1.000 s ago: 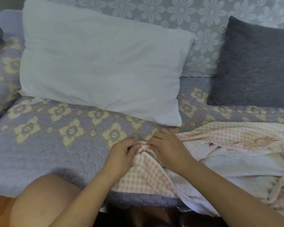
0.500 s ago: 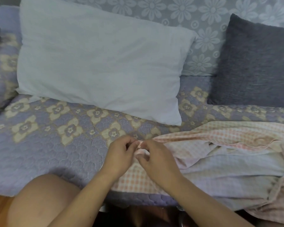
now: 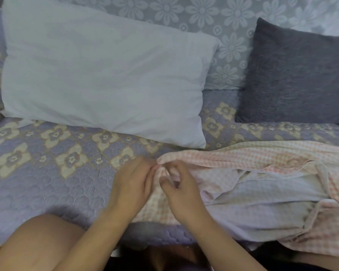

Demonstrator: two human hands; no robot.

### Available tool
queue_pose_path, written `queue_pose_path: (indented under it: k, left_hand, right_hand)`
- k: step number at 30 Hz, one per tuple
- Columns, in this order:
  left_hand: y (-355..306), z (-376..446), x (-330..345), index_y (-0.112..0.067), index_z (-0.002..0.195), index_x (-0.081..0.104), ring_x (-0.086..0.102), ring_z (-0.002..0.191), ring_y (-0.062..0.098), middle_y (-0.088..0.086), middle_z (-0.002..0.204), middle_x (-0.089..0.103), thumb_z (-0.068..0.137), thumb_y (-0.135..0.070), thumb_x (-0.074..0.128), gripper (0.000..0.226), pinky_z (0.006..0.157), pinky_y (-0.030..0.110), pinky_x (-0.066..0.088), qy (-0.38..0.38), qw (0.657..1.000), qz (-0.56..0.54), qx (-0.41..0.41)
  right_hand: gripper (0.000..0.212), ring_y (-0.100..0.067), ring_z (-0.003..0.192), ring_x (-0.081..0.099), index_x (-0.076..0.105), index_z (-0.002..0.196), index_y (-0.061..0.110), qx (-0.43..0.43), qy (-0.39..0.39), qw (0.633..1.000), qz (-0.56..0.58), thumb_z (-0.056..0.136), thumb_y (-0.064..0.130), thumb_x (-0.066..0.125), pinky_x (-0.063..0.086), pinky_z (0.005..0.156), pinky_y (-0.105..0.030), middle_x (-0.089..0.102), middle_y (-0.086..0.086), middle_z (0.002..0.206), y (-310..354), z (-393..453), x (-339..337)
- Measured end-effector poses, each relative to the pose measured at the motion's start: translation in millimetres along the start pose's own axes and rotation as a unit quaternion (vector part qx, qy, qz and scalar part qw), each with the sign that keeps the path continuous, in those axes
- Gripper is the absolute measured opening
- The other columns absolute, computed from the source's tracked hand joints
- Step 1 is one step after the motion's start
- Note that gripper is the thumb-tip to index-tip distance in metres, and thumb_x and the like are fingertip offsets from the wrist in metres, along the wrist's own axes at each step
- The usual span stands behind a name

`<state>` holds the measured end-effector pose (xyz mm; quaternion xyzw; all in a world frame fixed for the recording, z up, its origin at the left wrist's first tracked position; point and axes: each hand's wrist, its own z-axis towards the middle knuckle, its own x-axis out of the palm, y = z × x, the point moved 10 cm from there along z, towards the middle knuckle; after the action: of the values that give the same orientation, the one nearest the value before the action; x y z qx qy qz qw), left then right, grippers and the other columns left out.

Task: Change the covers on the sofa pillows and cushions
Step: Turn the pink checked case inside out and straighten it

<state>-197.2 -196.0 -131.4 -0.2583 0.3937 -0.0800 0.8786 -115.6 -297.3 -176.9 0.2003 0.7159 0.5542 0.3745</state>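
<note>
A pink checked pillow cover (image 3: 262, 159) lies crumpled on the right of the sofa seat, with a pale lining or pillow (image 3: 262, 204) showing inside its open side. My left hand (image 3: 132, 184) pinches the cover's left corner. My right hand (image 3: 181, 190) meets it there, fingers curled and pinching something small at the same corner, perhaps a zipper pull. A bare white pillow (image 3: 102, 75) leans on the backrest behind them. A dark grey cushion (image 3: 299, 75) stands at the back right.
The sofa seat (image 3: 47, 173) wears a lilac quilted cover with cream flowers, and the backrest (image 3: 229, 45) a grey flowered one. My bare knee (image 3: 39, 243) is at the lower left, against the seat's front edge.
Both hands have stayed together at the cover's corner. My right hand turned, its fingers now spread lower over the fabric. The cover's upper edge has been drawn flatter.
</note>
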Motion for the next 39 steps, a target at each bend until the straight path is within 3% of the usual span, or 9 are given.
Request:
queue_pose_path:
  k: [11,16,21,26,29,31,34,36,39]
  left_hand:
    - [-213.9,257.8,-173.5,-0.011,0.098,0.067,0.046,0.055,0.03,0.006,0.078,0.048,0.085,-0.003,0.069,0.016,0.041,0.039,0.042,-0.125,0.915,0.216,0.317]
    - [-290.9,328.6,-224.5,-0.012,0.099,0.064,0.045,0.05,0.032,0.008,0.079,0.049,0.084,-0.002,0.067,0.019,0.043,0.041,0.043,-0.137,0.868,0.306,0.366]
    - [-325.7,337.0,-224.3,-0.009,0.1,0.063,0.035,0.046,0.028,0.008,0.078,0.041,0.077,0.006,0.069,0.028,0.044,0.031,0.027,-0.094,0.823,0.374,0.418]
    - [-321.2,333.9,-213.4,-0.008,0.105,0.055,0.035,0.046,0.027,0.011,0.08,0.042,0.07,0.013,0.069,0.043,0.041,0.029,0.029,-0.061,0.766,0.431,0.472]
    - [-308.2,336.5,-218.5,-0.01,0.106,0.046,0.035,0.046,0.026,0.012,0.079,0.042,0.067,0.013,0.063,0.048,0.041,0.028,0.028,-0.037,0.742,0.467,0.48]
    - [-295.2,341.7,-228.3,-0.009,0.106,0.046,0.031,0.047,0.025,0.012,0.08,0.041,0.067,0.014,0.063,0.048,0.043,0.028,0.025,-0.034,0.741,0.485,0.463]
    - [-279.4,348.1,-234.5,-0.01,0.106,0.048,0.032,0.046,0.025,0.011,0.08,0.041,0.072,0.013,0.062,0.043,0.043,0.028,0.025,-0.024,0.756,0.49,0.434]
    - [-275.7,347.5,-227.5,-0.012,0.106,0.05,0.036,0.044,0.027,0.011,0.081,0.044,0.078,0.007,0.061,0.036,0.043,0.029,0.026,-0.014,0.775,0.472,0.421]
    - [-274.4,345.1,-209.2,-0.014,0.099,0.057,0.044,0.047,0.029,0.007,0.081,0.051,0.092,-0.009,0.065,0.012,0.047,0.032,0.029,0.009,0.809,0.425,0.406]
  right_hand:
    - [0.041,-0.003,0.07,0.068,0.068,0.117,0.025,-0.246,-0.065,0.967,0.033,0.09,-0.002,0.054,0.056,0.065,-0.031,0.073,0.014,0.08,327.3,26.1,-185.8]
    - [0.075,-0.012,0.051,0.068,0.034,0.147,0.046,-0.139,0.097,0.939,-0.301,0.09,0.008,0.063,0.053,0.049,-0.026,0.067,0.004,0.076,363.9,22.9,-207.5]
    - [0.031,-0.016,0.073,0.058,0.048,0.115,0.031,-0.347,-0.23,0.846,-0.334,0.09,0.024,0.064,0.044,0.059,-0.03,0.054,0.004,0.1,404.8,25.2,-264.1]
    - [0.035,-0.024,0.061,0.047,0.044,0.097,0.023,-0.407,-0.332,0.723,-0.449,0.082,-0.007,0.055,0.037,0.046,-0.036,0.044,0.004,0.082,402.3,41.8,-271.9]
    - [0.031,-0.019,0.067,0.057,0.051,0.09,0.023,-0.386,-0.224,0.858,-0.254,0.086,-0.007,0.056,0.047,0.061,-0.038,0.061,0.006,0.075,402.5,59.8,-311.2]
    - [0.025,-0.014,0.064,0.057,0.058,0.095,0.015,-0.317,-0.014,0.948,-0.027,0.09,-0.009,0.062,0.045,0.06,-0.03,0.067,0.0,0.075,390.2,65.4,-304.5]
    - [0.028,-0.019,0.073,0.059,0.055,0.101,0.011,-0.201,0.221,0.951,0.081,0.089,-0.014,0.06,0.049,0.062,-0.027,0.065,-0.013,0.089,358.5,59.4,-263.6]
    - [0.032,-0.019,0.079,0.059,0.056,0.094,0.014,-0.185,0.205,0.959,-0.055,0.085,-0.017,0.059,0.051,0.063,-0.028,0.064,-0.006,0.093,335.2,66.1,-252.5]
    - [0.031,-0.022,0.096,0.054,0.059,0.09,0.023,-0.257,-0.146,0.855,-0.427,0.081,-0.006,0.058,0.048,0.074,-0.032,0.059,0.003,0.103,347.3,66.7,-281.4]
